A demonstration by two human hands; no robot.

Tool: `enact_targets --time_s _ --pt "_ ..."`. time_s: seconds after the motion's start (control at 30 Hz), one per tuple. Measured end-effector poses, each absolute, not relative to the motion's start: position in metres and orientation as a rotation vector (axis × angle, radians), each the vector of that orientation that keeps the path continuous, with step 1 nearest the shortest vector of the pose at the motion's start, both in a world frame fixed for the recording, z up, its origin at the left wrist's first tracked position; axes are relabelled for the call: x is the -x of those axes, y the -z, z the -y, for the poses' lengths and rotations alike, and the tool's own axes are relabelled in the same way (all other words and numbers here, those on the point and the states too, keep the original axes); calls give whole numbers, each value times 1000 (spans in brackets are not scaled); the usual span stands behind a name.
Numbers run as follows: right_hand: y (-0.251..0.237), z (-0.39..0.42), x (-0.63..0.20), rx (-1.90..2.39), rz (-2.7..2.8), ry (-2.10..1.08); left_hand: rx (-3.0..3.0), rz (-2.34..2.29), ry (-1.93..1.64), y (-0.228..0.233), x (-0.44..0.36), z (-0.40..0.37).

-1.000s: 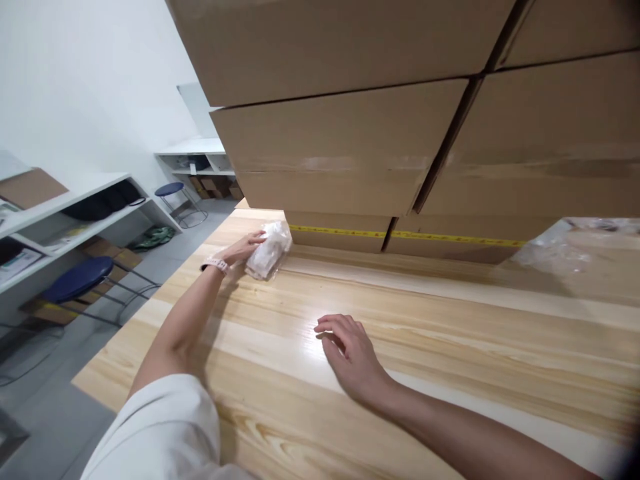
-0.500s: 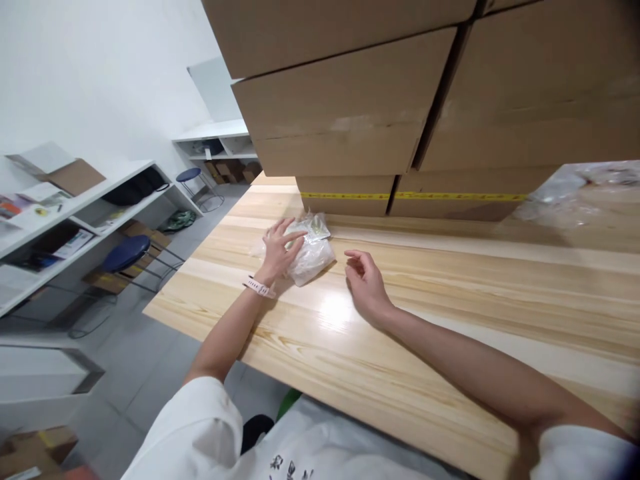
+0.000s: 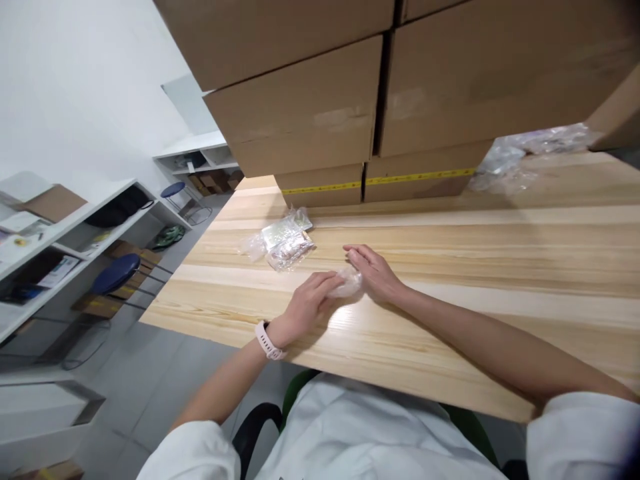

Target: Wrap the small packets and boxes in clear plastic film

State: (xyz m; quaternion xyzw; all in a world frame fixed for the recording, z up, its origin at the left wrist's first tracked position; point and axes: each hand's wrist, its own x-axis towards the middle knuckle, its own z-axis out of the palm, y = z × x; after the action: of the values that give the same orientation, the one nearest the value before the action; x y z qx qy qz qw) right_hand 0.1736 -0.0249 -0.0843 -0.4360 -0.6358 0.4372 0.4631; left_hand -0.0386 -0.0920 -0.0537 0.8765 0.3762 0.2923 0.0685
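My left hand and my right hand meet over a small clear plastic packet on the wooden table. Both hands have fingers on the packet, the left from the near side, the right from the far side. A pink watch sits on my left wrist. A pile of clear plastic bags lies on the table just beyond and to the left of my hands, apart from them.
Stacked cardboard boxes stand along the table's far side. Crumpled clear plastic lies at the back right. White shelves and blue stools stand on the grey floor to the left.
My left hand left the pile of bags and came toward me with one small packet. My right hand closed in on that packet. The camera view shifted.
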Motion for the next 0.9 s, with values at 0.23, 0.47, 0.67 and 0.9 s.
enact_targets --time_s 0.23,0.47,0.67,0.9 --pt "81 69 -256 1142 1856 -897 -2574 -924 -861 38 1 68" --pt "67 81 -271 1328 1586 -617 -1787 -1257 -1230 45 -12 67" --pt "58 77 -278 1291 1559 -492 -1526 -1342 -1620 52 9 54" --pt "71 51 -310 1455 1604 -760 -1573 -1482 -1337 59 24 52"
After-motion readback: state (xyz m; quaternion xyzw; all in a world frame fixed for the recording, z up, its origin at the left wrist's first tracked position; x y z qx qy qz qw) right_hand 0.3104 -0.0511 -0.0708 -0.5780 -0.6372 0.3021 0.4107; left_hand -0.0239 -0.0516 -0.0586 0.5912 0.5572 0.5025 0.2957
